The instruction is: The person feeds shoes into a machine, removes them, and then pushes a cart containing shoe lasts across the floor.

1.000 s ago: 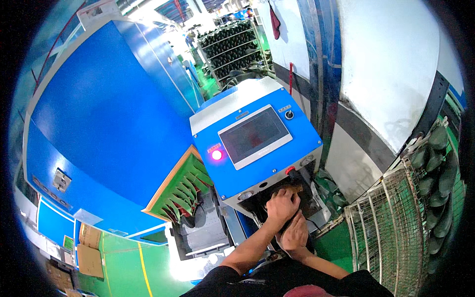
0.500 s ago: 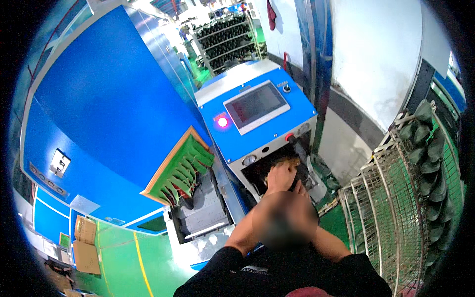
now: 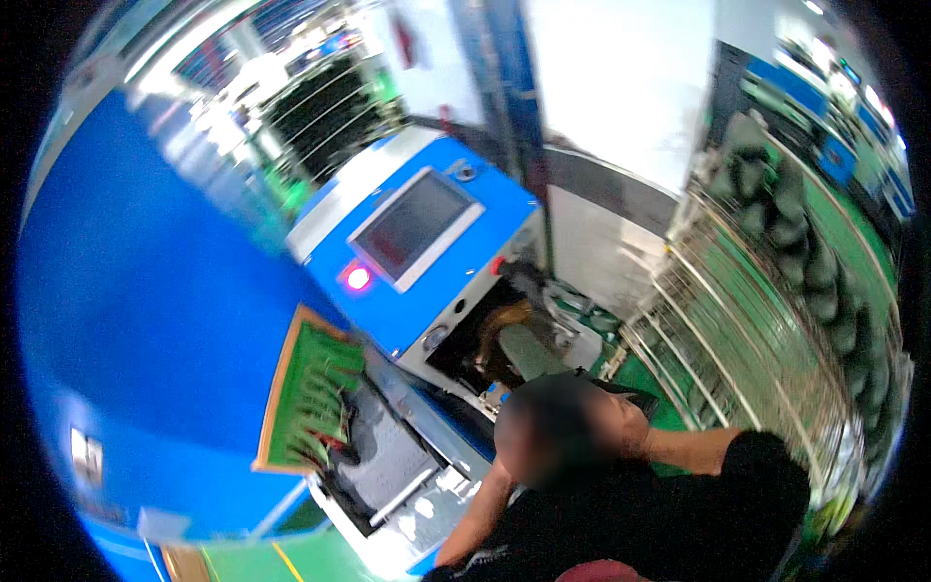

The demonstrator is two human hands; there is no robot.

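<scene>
A blue machine (image 3: 441, 281) with a screen stands in front of me. In its dark front opening sits a grey-green rounded piece (image 3: 535, 351), perhaps a shoe upper, beside a brownish curved part (image 3: 509, 315). My right hand (image 3: 630, 427) is just in front of the opening, to the right, and its fingers are hidden. Next to it shows the edge of a dark thing (image 3: 640, 399) that I cannot make out. A blurred dark patch covers most of my left hand (image 3: 506, 451), which is nearest the opening's lower left, so its grip does not show.
A wire rack (image 3: 737, 301) with dark green shoe-shaped pieces (image 3: 800, 242) stands close on my right. To the left are a large blue cabinet (image 3: 155, 281), a wood-framed opening with green strips (image 3: 315, 388) and a grey conveyor (image 3: 388, 451). The machine's indicator (image 3: 358, 279) glows.
Both hands have come back out of the machine's opening toward me, the right one moving outward. The grey-green piece now shows in the opening. My view has turned rightward.
</scene>
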